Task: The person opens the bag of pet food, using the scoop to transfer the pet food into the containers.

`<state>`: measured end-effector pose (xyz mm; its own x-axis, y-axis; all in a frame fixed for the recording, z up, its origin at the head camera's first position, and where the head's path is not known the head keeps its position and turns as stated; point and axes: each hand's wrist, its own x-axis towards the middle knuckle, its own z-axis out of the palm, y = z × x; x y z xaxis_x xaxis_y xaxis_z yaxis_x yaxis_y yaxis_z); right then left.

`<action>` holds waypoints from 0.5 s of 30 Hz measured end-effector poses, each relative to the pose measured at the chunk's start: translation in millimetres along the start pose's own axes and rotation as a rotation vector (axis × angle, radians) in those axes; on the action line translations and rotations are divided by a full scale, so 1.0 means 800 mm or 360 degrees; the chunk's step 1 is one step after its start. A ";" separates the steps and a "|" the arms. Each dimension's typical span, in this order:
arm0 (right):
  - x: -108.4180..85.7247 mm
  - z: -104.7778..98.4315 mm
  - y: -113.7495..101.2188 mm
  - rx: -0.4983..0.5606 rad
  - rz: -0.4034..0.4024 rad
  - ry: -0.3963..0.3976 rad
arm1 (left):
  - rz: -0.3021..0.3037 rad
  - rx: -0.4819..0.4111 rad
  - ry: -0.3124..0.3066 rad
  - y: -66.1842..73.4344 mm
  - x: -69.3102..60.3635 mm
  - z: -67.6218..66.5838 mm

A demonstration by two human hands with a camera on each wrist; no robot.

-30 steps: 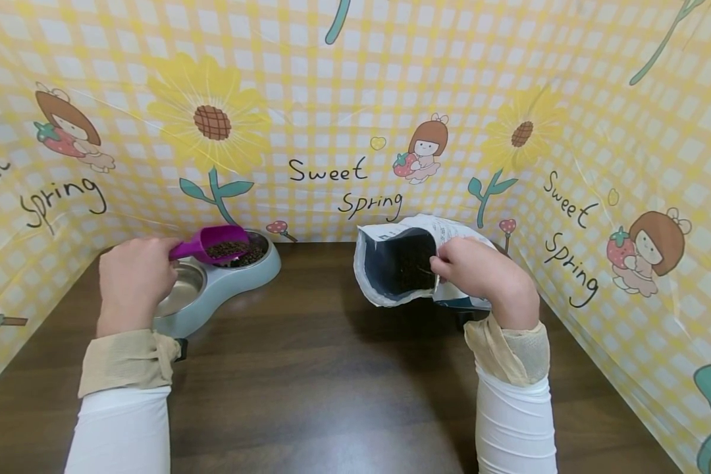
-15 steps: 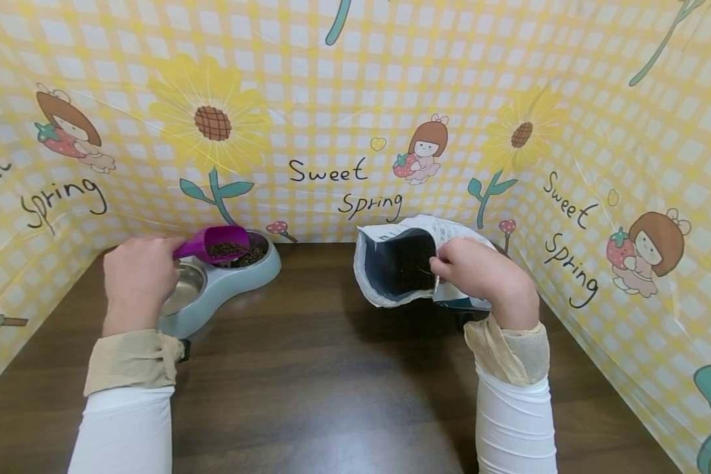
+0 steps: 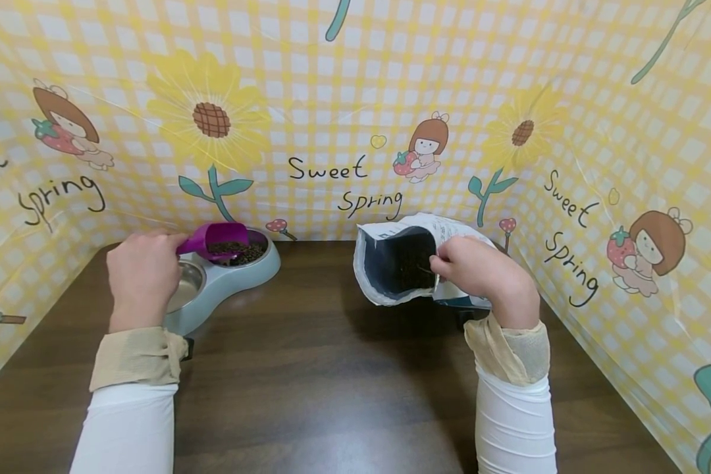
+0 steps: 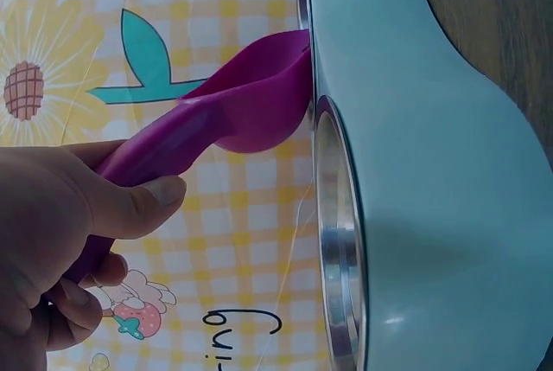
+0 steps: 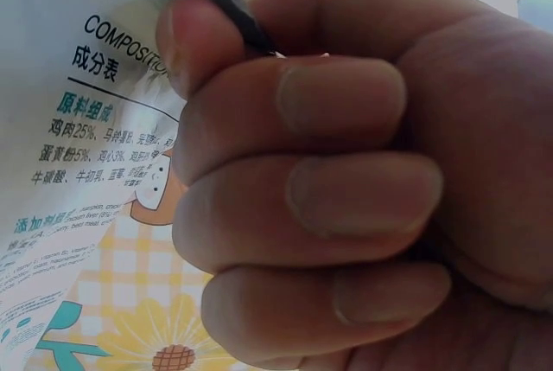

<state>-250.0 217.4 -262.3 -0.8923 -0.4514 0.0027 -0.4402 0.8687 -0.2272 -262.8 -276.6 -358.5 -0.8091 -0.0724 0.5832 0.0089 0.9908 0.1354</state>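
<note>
My left hand (image 3: 145,276) grips the handle of a purple scoop (image 3: 219,233), fingers wrapped round it as the left wrist view shows. Brown kibble (image 3: 222,249) lies in the scoop, whose front edge is tipped over the far bowl of a pale blue double pet bowl (image 3: 237,281). That far bowl holds kibble (image 3: 250,253) too. The near steel bowl (image 4: 339,241) is partly behind my hand in the head view. My right hand (image 3: 480,273) pinches the edge of a white pet food bag (image 3: 364,266) between thumb and curled fingers. The bag's mouth gapes leftward, with dark kibble inside.
A brown wood-grain table (image 3: 314,368) lies under everything. Yellow checked cloth (image 3: 320,99) with printed flowers and lettering walls the table at the back and both sides. The bowl and the bag stand close to the back wall.
My left hand has shifted slightly right with the scoop, and the scoop has tilted more toward the far bowl. My right hand and the bag have stayed in place.
</note>
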 end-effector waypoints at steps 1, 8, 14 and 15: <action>0.000 0.000 0.000 -0.0001 0.0001 0.0000 | 0.0001 -0.0001 0.0016 0.001 0.000 0.000; 0.000 0.000 0.001 0.0008 0.0009 -0.0008 | 0.0006 0.0016 0.0053 0.004 -0.001 0.002; 0.000 0.001 0.001 -0.0009 0.0006 -0.0004 | -0.0038 0.0027 -0.0016 0.006 0.000 0.002; 0.000 0.001 0.001 -0.0013 0.0006 -0.0003 | -0.0042 0.0027 -0.0026 0.006 0.000 0.002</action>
<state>-250.5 217.8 -263.0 -0.8936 -0.4488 -0.0001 -0.4379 0.8719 -0.2192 -263.4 -271.8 -359.1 -0.8182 -0.0970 0.5667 -0.0227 0.9903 0.1367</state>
